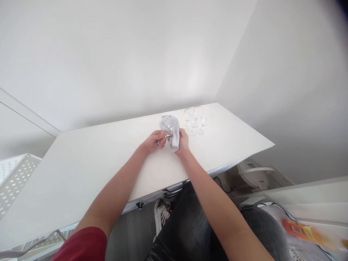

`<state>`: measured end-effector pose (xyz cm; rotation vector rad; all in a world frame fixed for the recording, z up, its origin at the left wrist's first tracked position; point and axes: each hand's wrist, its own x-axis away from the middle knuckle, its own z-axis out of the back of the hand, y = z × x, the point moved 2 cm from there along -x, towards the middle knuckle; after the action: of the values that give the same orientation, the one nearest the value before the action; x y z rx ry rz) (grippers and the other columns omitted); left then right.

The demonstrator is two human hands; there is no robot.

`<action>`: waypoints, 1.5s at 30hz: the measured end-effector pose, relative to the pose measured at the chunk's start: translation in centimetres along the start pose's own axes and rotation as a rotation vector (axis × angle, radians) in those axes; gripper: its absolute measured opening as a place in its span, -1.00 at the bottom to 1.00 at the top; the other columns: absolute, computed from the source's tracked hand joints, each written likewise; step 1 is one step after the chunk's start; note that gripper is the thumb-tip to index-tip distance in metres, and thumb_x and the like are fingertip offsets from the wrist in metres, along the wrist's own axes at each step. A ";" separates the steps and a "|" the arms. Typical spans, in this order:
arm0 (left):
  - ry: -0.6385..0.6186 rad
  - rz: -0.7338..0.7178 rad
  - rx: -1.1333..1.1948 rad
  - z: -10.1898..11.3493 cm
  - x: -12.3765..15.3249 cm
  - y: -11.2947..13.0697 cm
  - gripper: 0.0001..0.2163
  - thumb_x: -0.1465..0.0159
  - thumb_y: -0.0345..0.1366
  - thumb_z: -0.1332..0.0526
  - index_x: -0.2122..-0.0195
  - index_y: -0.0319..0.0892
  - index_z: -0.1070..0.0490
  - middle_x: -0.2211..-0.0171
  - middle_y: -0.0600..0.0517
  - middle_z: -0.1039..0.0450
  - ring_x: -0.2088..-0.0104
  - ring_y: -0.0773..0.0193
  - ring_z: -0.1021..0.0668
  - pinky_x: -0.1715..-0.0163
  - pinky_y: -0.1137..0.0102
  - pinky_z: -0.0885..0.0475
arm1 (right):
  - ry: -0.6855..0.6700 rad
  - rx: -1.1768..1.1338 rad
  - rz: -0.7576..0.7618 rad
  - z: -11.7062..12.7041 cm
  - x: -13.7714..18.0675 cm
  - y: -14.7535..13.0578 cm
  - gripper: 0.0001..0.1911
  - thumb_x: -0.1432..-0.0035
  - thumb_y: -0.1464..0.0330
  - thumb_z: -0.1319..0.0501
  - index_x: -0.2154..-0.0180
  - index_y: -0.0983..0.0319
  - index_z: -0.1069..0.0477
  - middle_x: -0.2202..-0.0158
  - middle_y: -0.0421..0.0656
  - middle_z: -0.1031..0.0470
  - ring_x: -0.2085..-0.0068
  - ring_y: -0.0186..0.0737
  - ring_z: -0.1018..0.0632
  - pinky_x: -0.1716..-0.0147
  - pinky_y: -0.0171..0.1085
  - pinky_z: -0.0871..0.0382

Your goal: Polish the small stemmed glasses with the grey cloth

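Over the white table (pixel 95 163), my left hand (pixel 155 140) is closed around the stem and foot of a clear stemmed glass (pixel 166 132) that lies tilted. My right hand (pixel 182 142) grips a light grey cloth (pixel 171 127) that is wrapped over the glass's bowl. Both hands meet near the table's far middle. Several more clear stemmed glasses (pixel 196 119) stand upright in a cluster just right of the cloth.
White walls close the table at the back and right. A white perforated rack (pixel 15 177) stands at the left. Below the table's front edge are a white appliance (pixel 252 175), a cable, a shoe (pixel 161 214) and my dark trousers.
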<state>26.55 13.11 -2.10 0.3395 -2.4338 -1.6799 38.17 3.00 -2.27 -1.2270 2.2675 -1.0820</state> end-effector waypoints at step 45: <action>0.261 -0.104 -0.466 1.3 0.8 1.1 -0.65 -0.16 -0.05 -0.46 0.51 -0.25 -0.51 0.57 0.02 -0.44 0.62 0.38 -0.44 0.55 0.39 -0.41 | -0.115 1.433 0.626 -4.3 -4.7 -2.0 -0.74 -0.21 0.30 -0.10 0.52 0.18 -0.33 0.54 -0.22 -0.35 0.45 -0.27 -0.29 0.41 -0.24 -0.08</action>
<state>25.30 14.42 -1.52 0.5780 -1.8036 -2.0299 39.38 8.19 1.83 0.0238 1.0247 -1.6919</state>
